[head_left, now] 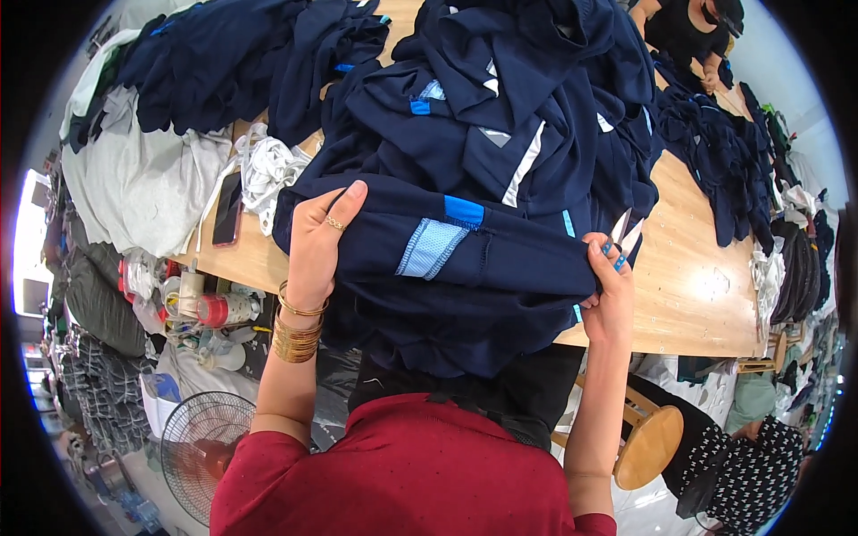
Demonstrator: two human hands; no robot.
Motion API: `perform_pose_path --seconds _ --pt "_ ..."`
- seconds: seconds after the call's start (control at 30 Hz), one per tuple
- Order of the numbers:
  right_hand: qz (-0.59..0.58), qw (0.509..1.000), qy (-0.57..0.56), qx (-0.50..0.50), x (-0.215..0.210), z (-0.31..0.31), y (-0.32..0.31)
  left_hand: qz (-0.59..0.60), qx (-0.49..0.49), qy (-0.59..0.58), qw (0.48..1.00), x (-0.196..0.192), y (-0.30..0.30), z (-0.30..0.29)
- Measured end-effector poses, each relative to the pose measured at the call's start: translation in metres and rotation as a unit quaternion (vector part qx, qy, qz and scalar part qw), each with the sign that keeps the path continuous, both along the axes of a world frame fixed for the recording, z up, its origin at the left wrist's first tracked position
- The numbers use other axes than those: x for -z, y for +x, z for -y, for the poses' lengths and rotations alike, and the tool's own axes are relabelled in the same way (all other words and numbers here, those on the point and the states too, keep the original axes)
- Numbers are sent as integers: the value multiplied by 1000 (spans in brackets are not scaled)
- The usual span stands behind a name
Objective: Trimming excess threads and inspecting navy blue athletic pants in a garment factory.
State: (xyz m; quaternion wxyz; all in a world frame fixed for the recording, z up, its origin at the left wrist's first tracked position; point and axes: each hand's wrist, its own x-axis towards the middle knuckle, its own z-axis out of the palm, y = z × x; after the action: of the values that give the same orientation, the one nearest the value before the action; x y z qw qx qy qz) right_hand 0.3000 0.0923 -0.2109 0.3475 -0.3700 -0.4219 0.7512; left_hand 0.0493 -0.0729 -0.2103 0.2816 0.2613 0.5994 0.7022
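Note:
A navy garment [527, 250] is stretched between my hands at the table's near edge, with a bright blue patch [464, 212] and a light blue mesh patch [431, 248] facing up. My left hand [315, 241] is closed on its left end, thumb on top. At the other end my right hand [613, 290] pinches the cloth. That same hand also holds scissors [630, 239], their blades pointing up and away, spread apart, with blue at the finger end. Beyond my hands rises a heap of navy garments [518, 98] with white and blue trims.
On the wooden table [702, 295] a phone [228, 210] lies left, beside white strips [268, 174] and grey cloth [134, 179]. More navy clothes [715, 152] lie right, near another person [688, 36]. A fan [207, 451] and a wooden stool [650, 447] stand below. Someone in patterned clothing [751, 473] is lower right.

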Motion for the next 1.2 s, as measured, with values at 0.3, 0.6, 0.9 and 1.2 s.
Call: perform_pose_path --seconds 0.3,0.6,0.9,1.2 --pt "28 999 20 4 -1 3 0 -36 15 -46 998 -6 1 -1" --pt "1 988 145 -57 -17 20 -8 -520 206 35 829 -28 36 -58" --pt "56 990 123 43 -11 1 10 -502 241 5 830 -40 45 -66" --pt "-30 966 256 -34 -9 -1 5 -397 321 -134 850 -26 75 -50"
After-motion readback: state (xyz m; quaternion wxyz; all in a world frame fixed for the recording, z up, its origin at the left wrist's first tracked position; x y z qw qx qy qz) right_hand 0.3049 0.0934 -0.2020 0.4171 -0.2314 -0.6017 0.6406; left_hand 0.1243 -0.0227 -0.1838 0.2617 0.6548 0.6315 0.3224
